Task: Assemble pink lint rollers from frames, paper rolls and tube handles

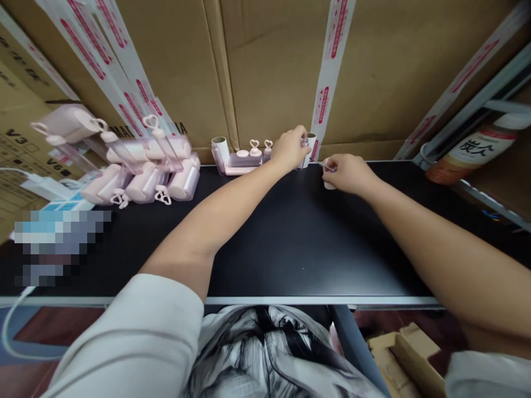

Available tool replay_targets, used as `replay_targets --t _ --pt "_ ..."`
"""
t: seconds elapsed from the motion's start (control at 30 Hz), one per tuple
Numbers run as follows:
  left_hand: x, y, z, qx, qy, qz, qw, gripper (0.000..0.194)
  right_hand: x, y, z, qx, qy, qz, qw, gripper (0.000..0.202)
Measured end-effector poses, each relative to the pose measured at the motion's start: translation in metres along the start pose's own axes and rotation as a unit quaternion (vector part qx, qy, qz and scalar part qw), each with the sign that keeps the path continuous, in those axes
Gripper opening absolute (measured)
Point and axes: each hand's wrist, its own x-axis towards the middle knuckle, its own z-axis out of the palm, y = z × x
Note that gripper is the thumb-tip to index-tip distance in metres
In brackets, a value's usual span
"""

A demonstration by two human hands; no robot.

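Note:
At the back of the black table, my left hand (290,148) has its fingers closed round a small clear part beside a white roll (309,149). To its right, my right hand (348,172) pinches thin metal tweezers (323,165) that point left. A pale pink piece (330,182) stands under the right fingers, partly covered by them. Left of my left hand sit a pink tray with clear containers (244,161), two heart-shaped pink handles (255,145) and another white roll (220,148) in a clear holder.
Several pink lint-roller-like pieces (145,177) are stacked at the back left. A white charger (50,188) with a cable lies near a pixelated patch. Cardboard walls (274,66) rise behind the black table (286,249). A bottle (477,149) leans at the right.

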Motion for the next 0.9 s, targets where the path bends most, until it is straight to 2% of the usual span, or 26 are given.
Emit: replay_targets --t 0.2,0.3,0.37,0.4,0.47,0.57,0.67,0.73,0.83,0.9 --pt "0.001 0.002 -0.003 -0.014 -0.007 -0.013 1.000 0.035 -0.004 -0.004 -0.005 0.019 -0.017 -0.050 0.998 0.011" --pt "-0.004 0.006 -0.016 -0.032 0.041 0.004 0.999 0.029 -0.004 -0.001 -0.018 -0.008 -0.049 -0.037 0.998 0.014" --pt "-0.015 0.008 -0.029 -0.038 0.057 0.029 0.997 0.023 -0.005 0.002 -0.030 -0.021 -0.102 -0.051 0.993 0.015" --pt "-0.023 0.008 -0.037 -0.032 0.045 0.048 0.997 0.022 -0.006 0.003 -0.036 -0.021 -0.133 -0.072 0.988 0.015" --pt "-0.045 0.010 -0.050 0.008 -0.018 0.103 0.994 0.023 -0.011 0.001 -0.046 -0.006 -0.189 -0.125 0.974 0.016" --pt "-0.082 0.012 -0.061 0.127 -0.148 0.204 0.959 0.032 -0.022 -0.013 -0.049 0.001 -0.225 -0.201 0.954 0.018" --pt "-0.108 0.012 -0.062 0.196 -0.217 0.257 0.921 0.028 -0.032 -0.032 -0.040 -0.016 -0.176 -0.268 0.947 0.016" --pt "-0.112 0.009 -0.059 0.214 -0.224 0.249 0.917 0.022 -0.034 -0.039 -0.032 -0.011 -0.132 -0.297 0.946 0.012" --pt "-0.102 0.000 -0.057 0.230 -0.208 0.209 0.928 0.013 -0.030 -0.039 -0.028 0.043 -0.077 -0.312 0.946 0.009" --pt "-0.088 -0.007 -0.058 0.223 -0.188 0.193 0.937 0.016 -0.025 -0.031 -0.031 0.073 -0.039 -0.287 0.954 0.008"
